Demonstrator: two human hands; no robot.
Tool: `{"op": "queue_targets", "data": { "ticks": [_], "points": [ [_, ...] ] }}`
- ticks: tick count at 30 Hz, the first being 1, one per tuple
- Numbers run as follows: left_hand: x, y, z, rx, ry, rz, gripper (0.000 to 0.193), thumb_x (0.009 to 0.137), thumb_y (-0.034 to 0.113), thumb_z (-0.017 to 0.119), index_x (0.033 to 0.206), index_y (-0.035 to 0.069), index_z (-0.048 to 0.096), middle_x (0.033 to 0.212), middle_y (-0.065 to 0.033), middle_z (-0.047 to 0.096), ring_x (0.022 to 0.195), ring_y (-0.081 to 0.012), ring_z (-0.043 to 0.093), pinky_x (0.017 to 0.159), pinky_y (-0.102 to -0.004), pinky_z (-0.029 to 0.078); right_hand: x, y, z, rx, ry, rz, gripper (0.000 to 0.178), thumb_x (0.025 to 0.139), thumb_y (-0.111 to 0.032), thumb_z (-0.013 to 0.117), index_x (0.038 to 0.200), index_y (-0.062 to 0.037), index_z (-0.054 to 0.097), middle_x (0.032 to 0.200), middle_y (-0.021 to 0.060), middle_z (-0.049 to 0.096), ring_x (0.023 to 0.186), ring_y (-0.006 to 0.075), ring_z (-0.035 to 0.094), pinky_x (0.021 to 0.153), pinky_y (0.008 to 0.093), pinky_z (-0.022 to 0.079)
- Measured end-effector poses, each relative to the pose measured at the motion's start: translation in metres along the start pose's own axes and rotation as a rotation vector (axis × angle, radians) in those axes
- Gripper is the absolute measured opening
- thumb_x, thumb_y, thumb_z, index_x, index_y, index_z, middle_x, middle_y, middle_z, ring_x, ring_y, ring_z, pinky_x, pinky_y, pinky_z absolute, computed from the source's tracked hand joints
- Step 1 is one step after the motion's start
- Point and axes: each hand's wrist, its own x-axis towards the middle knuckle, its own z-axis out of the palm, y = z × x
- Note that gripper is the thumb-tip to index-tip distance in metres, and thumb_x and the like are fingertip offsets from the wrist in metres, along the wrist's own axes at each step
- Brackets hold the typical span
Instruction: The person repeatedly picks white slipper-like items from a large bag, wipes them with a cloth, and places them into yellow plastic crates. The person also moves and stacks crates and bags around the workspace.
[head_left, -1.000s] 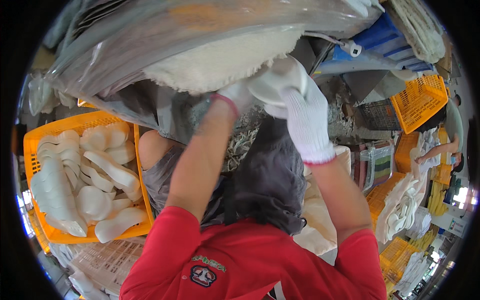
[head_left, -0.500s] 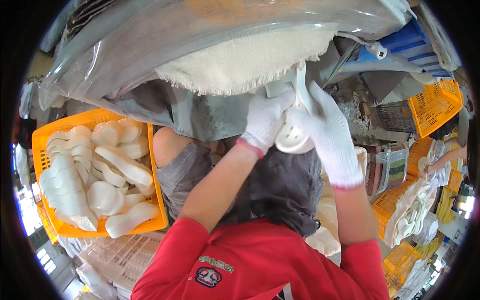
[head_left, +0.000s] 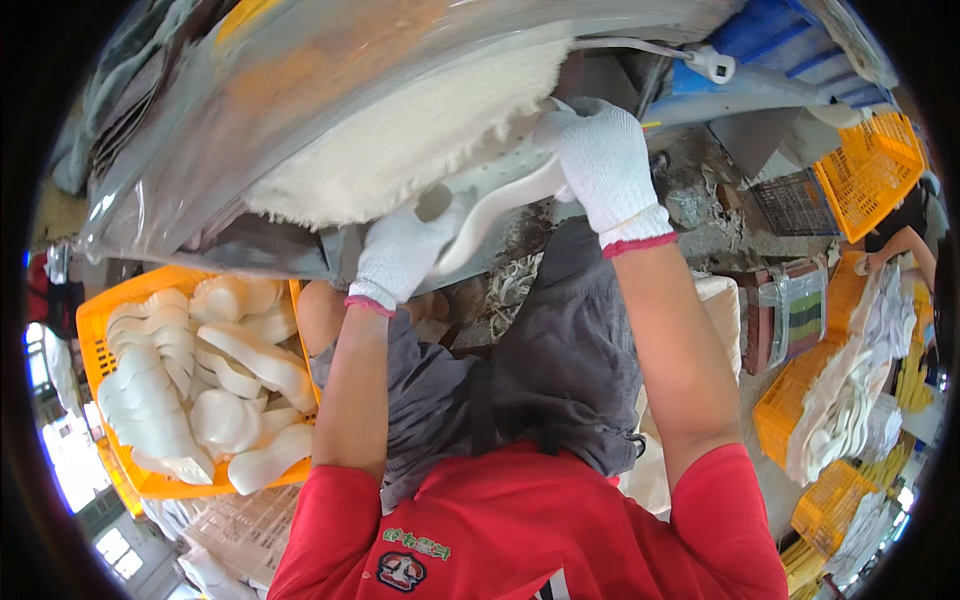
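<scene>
A white shoe sole (head_left: pixel 500 205), curved along its side with small holes in its face, is held between my two gloved hands under the fringed white cloth (head_left: pixel 420 140). My left hand (head_left: pixel 408 245), in a white knit glove, is closed on the lower left end of the sole. My right hand (head_left: pixel 600 160), gloved the same way, grips the upper right end, its fingers partly hidden behind the sole. The sole's far edge is hidden or close against the cloth's frayed border; whether they touch I cannot tell.
On my left stands an orange crate (head_left: pixel 150 480) heaped with white soles (head_left: pixel 150 385). Clear plastic sheeting (head_left: pixel 190 150) covers the machine ahead. A white cable connector (head_left: pixel 712 65) hangs at the upper right. More orange crates (head_left: pixel 785 405) stand to the right, where another person's arm (head_left: pixel 905 245) shows.
My hands have moved apart, the left one leftward and the right one up. The sole has turned from upright to lying slantwise between them, nearer the cloth.
</scene>
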Motion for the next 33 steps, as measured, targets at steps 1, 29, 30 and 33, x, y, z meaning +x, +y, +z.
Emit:
{"op": "queue_targets", "data": {
  "ticks": [1,29,30,33],
  "points": [
    [-0.004,0.001,0.002,-0.201,0.057,0.105,0.062,0.103,0.044,0.071,0.145,-0.001,0.064,0.134,-0.0248,0.074,0.121,-0.0346,0.073,0.103,-0.0435,0.056,0.004,-0.004,-0.001,0.041,-0.053,0.033,0.034,0.087,-0.027,0.078,0.106,0.0016,0.078,0.100,0.0249,0.080,0.103,0.0454,0.076,0.090,0.0491,0.062],
    [0.030,-0.003,0.067,-1.182,0.125,0.486,0.047,0.112,0.042,0.053,0.139,0.003,0.059,0.126,-0.0167,0.070,0.112,-0.0314,0.073,0.095,-0.0444,0.060,-0.074,-0.134,-0.022,0.104,0.143,-0.129,0.023,0.089,-0.019,0.087,0.106,-0.0079,0.077,0.079,0.0142,0.073,0.067,0.0342,0.071,0.064,0.0433,0.058],
    [0.027,-0.006,0.074,-1.153,0.171,0.353,0.051,0.107,0.037,0.062,0.144,0.002,0.058,0.134,-0.0210,0.069,0.120,-0.0345,0.071,0.098,-0.0465,0.059,-0.070,-0.134,-0.016,0.062,0.152,-0.107,0.024,0.088,-0.019,0.087,0.108,-0.0078,0.077,0.078,0.0141,0.073,0.067,0.0342,0.071,0.064,0.0431,0.058],
    [0.020,-0.011,0.095,-0.860,0.635,0.348,0.056,0.111,0.047,0.050,0.144,0.002,0.059,0.125,-0.0174,0.072,0.115,-0.0316,0.073,0.101,-0.0431,0.058,-0.046,-0.137,-0.003,-0.068,0.044,-0.135,0.021,0.091,-0.020,0.084,0.109,-0.0109,0.079,0.087,0.0124,0.073,0.078,0.0313,0.074,0.074,0.0430,0.060]
  ]
}}
